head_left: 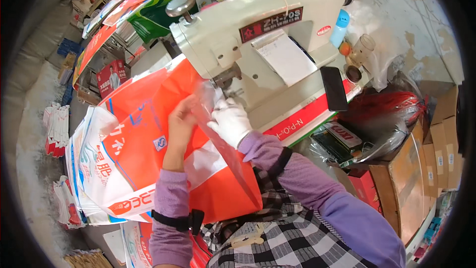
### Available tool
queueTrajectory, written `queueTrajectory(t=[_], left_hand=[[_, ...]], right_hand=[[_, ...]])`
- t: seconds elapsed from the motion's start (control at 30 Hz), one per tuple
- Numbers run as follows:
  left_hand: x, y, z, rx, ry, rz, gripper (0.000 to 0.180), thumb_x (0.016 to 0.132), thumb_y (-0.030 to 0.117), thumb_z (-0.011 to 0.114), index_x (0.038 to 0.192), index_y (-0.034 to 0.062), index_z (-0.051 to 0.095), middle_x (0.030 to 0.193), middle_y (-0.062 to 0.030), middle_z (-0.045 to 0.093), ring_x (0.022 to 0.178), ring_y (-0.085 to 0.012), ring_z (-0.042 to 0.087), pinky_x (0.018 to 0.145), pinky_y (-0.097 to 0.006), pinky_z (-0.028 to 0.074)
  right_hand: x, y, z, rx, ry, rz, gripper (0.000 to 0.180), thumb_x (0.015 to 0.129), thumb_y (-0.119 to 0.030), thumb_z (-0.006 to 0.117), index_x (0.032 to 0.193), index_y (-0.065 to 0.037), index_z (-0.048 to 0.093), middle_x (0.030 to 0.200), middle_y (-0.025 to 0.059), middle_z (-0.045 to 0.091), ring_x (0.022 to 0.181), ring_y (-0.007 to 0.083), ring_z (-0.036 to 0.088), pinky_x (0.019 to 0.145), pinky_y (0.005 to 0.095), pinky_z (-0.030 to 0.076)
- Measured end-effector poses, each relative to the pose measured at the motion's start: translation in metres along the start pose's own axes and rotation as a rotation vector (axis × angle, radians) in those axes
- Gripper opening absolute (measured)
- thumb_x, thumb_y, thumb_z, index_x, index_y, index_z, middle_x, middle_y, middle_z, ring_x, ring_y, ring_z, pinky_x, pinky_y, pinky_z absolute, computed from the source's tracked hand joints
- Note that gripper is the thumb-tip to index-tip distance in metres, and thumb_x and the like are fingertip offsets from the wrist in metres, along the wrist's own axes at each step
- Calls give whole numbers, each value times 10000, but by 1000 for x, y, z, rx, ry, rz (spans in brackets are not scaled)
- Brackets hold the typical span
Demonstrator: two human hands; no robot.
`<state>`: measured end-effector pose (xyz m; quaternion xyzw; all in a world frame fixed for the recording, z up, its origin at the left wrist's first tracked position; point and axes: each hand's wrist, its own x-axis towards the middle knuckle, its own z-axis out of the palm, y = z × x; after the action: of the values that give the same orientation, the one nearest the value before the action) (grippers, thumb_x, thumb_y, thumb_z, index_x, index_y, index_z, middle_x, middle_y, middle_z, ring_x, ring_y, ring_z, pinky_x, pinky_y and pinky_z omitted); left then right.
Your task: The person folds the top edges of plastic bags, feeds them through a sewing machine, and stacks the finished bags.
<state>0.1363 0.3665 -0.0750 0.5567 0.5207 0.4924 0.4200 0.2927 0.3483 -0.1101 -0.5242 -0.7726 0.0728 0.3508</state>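
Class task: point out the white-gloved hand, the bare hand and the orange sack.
right hand [231,121]: head view, back of the white glove.
left hand [180,118]: head view, back of the hand.
orange sack [144,134]: head view, flat printed face.

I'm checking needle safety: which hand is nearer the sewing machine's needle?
Right: the gloved right hand sits just below the needle area; the bare left hand grips the orange bag farther left.

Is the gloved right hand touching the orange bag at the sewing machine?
Touching. The head view shows the right hand, in a white glove, pressed on the orange bag and its clear liner edge, just below the sewing machine head.
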Motion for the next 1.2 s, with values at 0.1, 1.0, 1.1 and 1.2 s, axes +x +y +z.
queueTrajectory(t=[0.1,1.0,1.1,1.2], left_hand=[[-14,-40,-24,437,-85,382,264,743,12,695,1006,26,712,943,-97,721,947,-254,675,862,-379,496],[5,-65,21,438,23,155,335,725,12,788,1049,87,751,814,-29,567,713,-128,554,651,-266,479],[12,-56,40,499,117,57,423,670,37,802,1078,116,727,934,-86,622,798,-194,605,721,-303,499],[22,-63,41,484,105,12,571,681,96,810,1219,86,616,1000,-113,624,869,-233,616,766,-329,503]], right_hand=[[-4,-30,8,314,42,32,206,865,-225,638,758,-51,659,898,95,614,883,298,602,812,423,473],[-183,-26,-73,376,-363,-367,306,730,-190,697,1010,-74,657,1174,87,596,1202,289,512,1001,499,398],[-175,-50,-80,333,-410,-353,328,795,-346,714,974,-74,677,1099,85,633,1120,289,562,971,460,432],[-186,-51,-80,655,-545,-8,351,942,-364,589,1022,-35,682,951,156,666,984,324,615,836,376,505]])
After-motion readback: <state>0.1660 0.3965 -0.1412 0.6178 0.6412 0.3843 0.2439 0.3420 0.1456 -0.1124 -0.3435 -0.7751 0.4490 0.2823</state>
